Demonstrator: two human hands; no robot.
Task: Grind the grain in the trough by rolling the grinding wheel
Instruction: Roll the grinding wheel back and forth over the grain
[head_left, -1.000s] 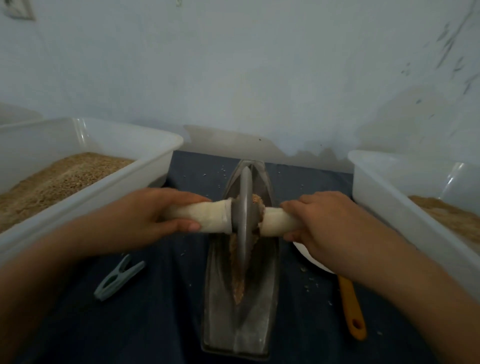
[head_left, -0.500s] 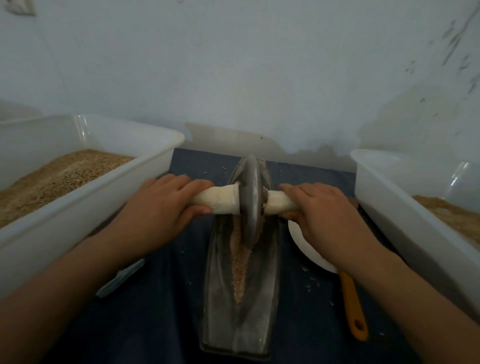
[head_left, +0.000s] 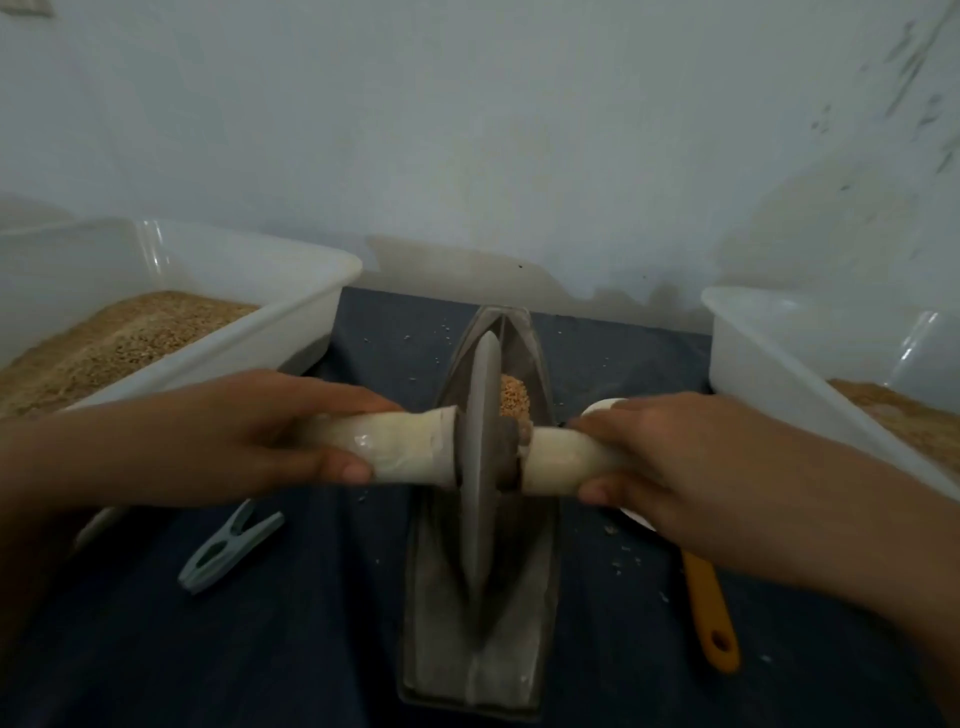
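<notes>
Tubs (head_left: 291, 317) (head_left: 769, 364) flank trough (head_left: 540, 571) (clothespin (head_left: 228, 545), spatula (head_left: 709, 608) alongside); near cloth (head_left: 285, 649) open.

Light: dim and flat, with a cool grey-blue cast over the wall (head_left: 467, 130).
Shadows: soft, under the left bin (head_left: 291, 332) and along the wall's foot; the dark cloth (head_left: 156, 649) swallows detail.
Glare: small glints on the right bin (head_left: 924, 338) and on the back corner of the left bin.
Blur: the wheel (head_left: 480, 467) and both hands (head_left: 234, 441) (head_left: 727, 467) are soft; the forearms at the edges are smeared.
Distortion: wide-angle bend, bins splay outward at the sides.
</notes>
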